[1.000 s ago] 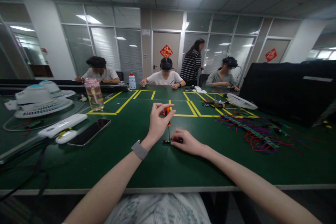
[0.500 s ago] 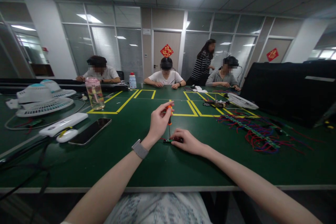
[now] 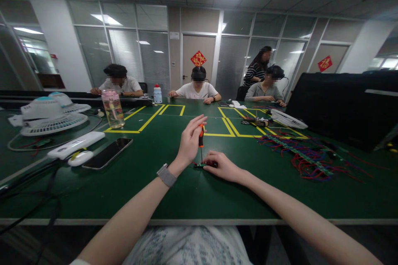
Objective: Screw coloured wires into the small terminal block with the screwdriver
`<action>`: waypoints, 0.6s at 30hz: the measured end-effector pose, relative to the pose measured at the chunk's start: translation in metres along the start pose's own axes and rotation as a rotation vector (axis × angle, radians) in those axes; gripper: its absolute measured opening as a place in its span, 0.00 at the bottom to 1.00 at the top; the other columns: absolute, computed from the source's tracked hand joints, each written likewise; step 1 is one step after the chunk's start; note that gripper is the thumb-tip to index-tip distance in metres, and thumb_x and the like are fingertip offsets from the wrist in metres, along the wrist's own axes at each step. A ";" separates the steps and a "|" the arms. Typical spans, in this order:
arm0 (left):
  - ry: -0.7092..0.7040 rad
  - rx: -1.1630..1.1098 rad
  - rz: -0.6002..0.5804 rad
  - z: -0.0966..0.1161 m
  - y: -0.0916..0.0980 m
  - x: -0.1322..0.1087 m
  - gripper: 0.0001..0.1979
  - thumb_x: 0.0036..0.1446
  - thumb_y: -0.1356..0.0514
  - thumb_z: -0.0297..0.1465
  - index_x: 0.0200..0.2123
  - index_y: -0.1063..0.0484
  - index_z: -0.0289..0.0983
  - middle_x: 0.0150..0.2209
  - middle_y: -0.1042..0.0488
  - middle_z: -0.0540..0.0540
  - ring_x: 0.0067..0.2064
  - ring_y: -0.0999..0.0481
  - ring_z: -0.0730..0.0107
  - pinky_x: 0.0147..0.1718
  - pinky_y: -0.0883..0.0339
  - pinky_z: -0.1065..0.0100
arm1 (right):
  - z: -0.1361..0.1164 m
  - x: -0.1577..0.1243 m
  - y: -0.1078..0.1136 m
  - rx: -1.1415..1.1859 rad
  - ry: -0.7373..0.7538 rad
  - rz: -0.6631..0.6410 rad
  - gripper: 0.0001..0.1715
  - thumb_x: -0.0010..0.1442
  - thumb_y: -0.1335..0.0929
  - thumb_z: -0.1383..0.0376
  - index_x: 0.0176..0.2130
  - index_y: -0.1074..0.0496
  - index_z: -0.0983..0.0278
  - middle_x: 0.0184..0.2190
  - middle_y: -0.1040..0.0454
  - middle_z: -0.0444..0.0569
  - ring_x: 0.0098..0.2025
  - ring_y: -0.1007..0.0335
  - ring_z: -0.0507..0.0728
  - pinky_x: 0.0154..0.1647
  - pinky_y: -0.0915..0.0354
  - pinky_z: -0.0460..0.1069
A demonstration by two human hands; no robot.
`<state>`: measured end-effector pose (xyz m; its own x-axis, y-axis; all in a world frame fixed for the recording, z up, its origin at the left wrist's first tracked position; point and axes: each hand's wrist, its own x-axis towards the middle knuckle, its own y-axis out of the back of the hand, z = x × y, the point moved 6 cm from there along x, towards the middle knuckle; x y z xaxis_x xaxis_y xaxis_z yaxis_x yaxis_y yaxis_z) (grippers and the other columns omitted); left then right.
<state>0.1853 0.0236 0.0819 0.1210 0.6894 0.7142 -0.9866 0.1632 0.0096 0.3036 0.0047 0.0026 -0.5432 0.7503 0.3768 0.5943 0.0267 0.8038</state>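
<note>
My left hand (image 3: 190, 140) is closed around the handle of an orange and black screwdriver (image 3: 201, 137), its fingers fairly straight along the top. The screwdriver stands upright, and its thin shaft reaches down to a small green circuit board (image 3: 199, 165) lying on the table. Pressed against the right end of that board are the fingertips of my right hand (image 3: 221, 166), which pinch it and hold it down. Short red wires show at the board's left edge. Where the screwdriver's tip meets the board is too small to make out.
On the green table (image 3: 124, 198), wired circuit boards (image 3: 298, 155) lie at right beside a black case (image 3: 345, 107). At left are a phone (image 3: 108, 154), a white mouse (image 3: 81, 157), a power strip (image 3: 76, 145), a bottle (image 3: 112, 109) and fans (image 3: 52, 118). Several people are across the table.
The fingers of my left hand have straightened and shifted on the screwdriver handle. My right hand and the board stay in place. A standing person in the background has moved right.
</note>
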 end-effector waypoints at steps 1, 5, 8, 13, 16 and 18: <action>0.028 -0.051 -0.004 -0.003 -0.001 0.000 0.17 0.62 0.51 0.32 0.50 0.29 0.40 0.54 0.32 0.43 0.48 0.27 0.65 0.44 0.29 0.64 | 0.000 0.000 0.000 -0.004 -0.002 0.001 0.08 0.57 0.32 0.67 0.38 0.25 0.66 0.32 0.31 0.47 0.32 0.34 0.52 0.34 0.37 0.46; 0.048 -0.043 0.015 -0.005 -0.002 -0.001 0.17 0.59 0.45 0.32 0.51 0.31 0.39 0.46 0.27 0.43 0.40 0.25 0.69 0.38 0.28 0.67 | -0.001 0.000 0.000 -0.013 0.006 0.004 0.08 0.57 0.32 0.67 0.37 0.25 0.66 0.31 0.31 0.47 0.31 0.34 0.52 0.34 0.37 0.46; -0.057 0.147 0.035 0.005 0.000 -0.002 0.11 0.55 0.40 0.32 0.43 0.25 0.39 0.39 0.29 0.46 0.39 0.27 0.71 0.37 0.31 0.70 | -0.001 0.000 0.001 -0.008 0.002 -0.001 0.08 0.57 0.32 0.67 0.37 0.25 0.67 0.31 0.31 0.47 0.31 0.34 0.52 0.33 0.37 0.46; -0.105 0.286 0.048 0.013 0.002 -0.003 0.10 0.58 0.43 0.34 0.40 0.23 0.41 0.39 0.35 0.46 0.39 0.31 0.73 0.39 0.33 0.70 | 0.001 0.000 0.000 -0.002 -0.002 -0.001 0.08 0.57 0.32 0.67 0.37 0.25 0.66 0.31 0.31 0.47 0.31 0.34 0.51 0.33 0.37 0.46; -0.080 0.164 -0.014 0.010 -0.001 -0.002 0.14 0.62 0.48 0.33 0.46 0.26 0.41 0.49 0.34 0.44 0.48 0.30 0.69 0.44 0.32 0.68 | 0.002 0.000 0.000 -0.003 0.009 0.005 0.08 0.57 0.32 0.67 0.38 0.25 0.66 0.32 0.31 0.47 0.31 0.34 0.51 0.33 0.37 0.46; -0.042 0.039 -0.058 0.006 -0.004 -0.002 0.17 0.63 0.52 0.32 0.51 0.29 0.42 0.54 0.35 0.44 0.48 0.29 0.68 0.43 0.30 0.67 | 0.002 -0.001 -0.001 -0.008 0.013 0.005 0.08 0.57 0.32 0.66 0.38 0.25 0.65 0.32 0.31 0.47 0.31 0.34 0.51 0.33 0.37 0.46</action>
<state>0.1887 0.0180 0.0847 0.1745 0.6489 0.7406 -0.9816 0.1740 0.0788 0.3049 0.0058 0.0006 -0.5477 0.7418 0.3871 0.5925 0.0172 0.8054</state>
